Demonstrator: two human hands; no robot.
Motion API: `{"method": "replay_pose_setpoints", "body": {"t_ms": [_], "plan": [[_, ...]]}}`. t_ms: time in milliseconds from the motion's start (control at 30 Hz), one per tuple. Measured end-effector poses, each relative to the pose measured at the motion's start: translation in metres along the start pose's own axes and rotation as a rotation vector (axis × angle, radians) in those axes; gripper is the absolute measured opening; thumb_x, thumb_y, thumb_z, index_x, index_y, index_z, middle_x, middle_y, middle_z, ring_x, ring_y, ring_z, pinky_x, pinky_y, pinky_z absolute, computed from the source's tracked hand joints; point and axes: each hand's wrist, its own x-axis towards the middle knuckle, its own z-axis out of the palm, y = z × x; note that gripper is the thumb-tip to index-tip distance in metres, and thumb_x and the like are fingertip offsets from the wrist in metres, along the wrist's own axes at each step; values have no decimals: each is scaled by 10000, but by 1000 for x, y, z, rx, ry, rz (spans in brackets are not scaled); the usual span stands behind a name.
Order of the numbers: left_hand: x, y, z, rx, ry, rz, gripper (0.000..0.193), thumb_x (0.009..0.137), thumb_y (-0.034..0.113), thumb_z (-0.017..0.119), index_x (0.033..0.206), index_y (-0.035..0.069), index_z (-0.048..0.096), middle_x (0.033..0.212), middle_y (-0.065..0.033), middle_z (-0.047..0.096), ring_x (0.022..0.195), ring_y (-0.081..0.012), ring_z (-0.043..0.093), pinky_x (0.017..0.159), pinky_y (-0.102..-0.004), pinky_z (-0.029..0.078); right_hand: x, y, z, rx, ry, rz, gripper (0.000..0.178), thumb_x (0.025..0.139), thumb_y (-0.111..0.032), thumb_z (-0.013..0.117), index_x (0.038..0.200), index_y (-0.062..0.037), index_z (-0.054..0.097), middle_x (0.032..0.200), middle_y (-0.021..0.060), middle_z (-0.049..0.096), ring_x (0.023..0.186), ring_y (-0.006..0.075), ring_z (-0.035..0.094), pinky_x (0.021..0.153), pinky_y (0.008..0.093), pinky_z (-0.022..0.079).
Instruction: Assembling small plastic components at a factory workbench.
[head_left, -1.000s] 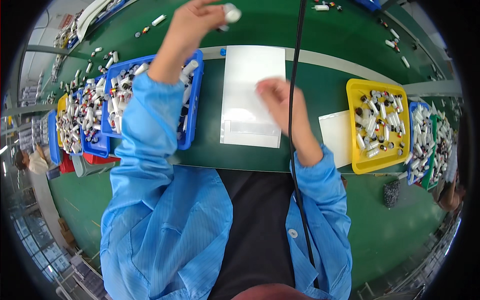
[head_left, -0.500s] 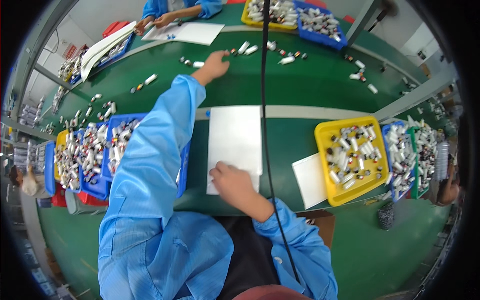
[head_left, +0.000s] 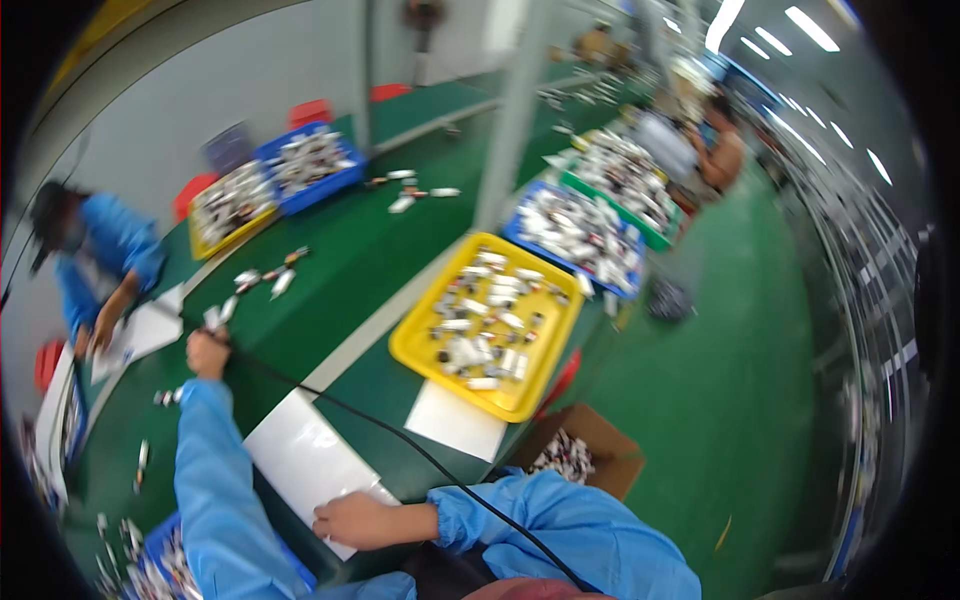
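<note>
My left hand [head_left: 207,354] reaches out over the green belt [head_left: 330,330]. Its fingertips meet a small white cylinder [head_left: 212,318], but blur hides whether they grip it. More white cylinders with dark and orange ends [head_left: 281,284] lie loose in a row beyond. Curled fingers of my right hand [head_left: 352,520] rest on the near end of a glossy white sheet [head_left: 305,450] on the green table; anything inside them is hidden. A thin black cord [head_left: 410,440] crosses the view above the sheet and my right sleeve.
A yellow tray [head_left: 548,362] of white cylinders stands to the right, partly over a white paper [head_left: 455,420]. Beside it is a filled blue tray [head_left: 627,288]. A cardboard box [head_left: 615,458] with more pieces sits below. Across the belt, a blue-sleeved person [head_left: 115,235] handles small parts.
The view has swung to the right, bringing in the aisle and the cardboard box. My left hand is still stretched out over the belt; my right hand stays on the sheet.
</note>
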Motion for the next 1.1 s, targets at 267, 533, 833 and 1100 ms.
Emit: {"method": "replay_pose_setpoints", "body": {"t_ms": [267, 533, 833, 1100], "plan": [[-10, 42, -107, -1538, -57, -497, 366, 1021, 398, 391, 1071, 78, 563, 1181, -104, 621, 1284, -254, 517, 1037, -411, 346, -13, 10, -9, 97, 97, -89, 106, 918, -211, 582, 935, -108, 563, 876, 105, 577, 769, 332, 622, 659, 470, 480], [-220, 59, -223, -2020, -756, -299, 320, 996, 361, 458, 933, 65, 563, 1005, -122, 644, 1122, -347, 618, 1011, -470, 483, 2, 20, -39, 397, -130, -13, 102, 930, -176, 532, 987, -93, 541, 771, 117, 676, 741, 356, 656, 668, 470, 491], [-253, 36, -206, -1971, -674, -748, 625, 976, 485, 483, 1414, 42, 432, 1172, -105, 602, 1156, -281, 570, 981, -423, 445, 22, 28, -84, 495, 467, 117, 106, 880, -129, 686, 942, -80, 616, 709, 67, 577, 627, 179, 565, 606, 322, 466], [-260, 37, -193, -2243, -887, -384, 473, 956, 225, 477, 1368, -6, 482, 1331, -152, 561, 1211, -271, 538, 1067, -412, 414, 59, 38, -59, 472, 673, 136, 479, 830, 16, 714, 1272, 20, 531, 1026, 101, 654, 933, 167, 658, 857, 304, 534]]}}
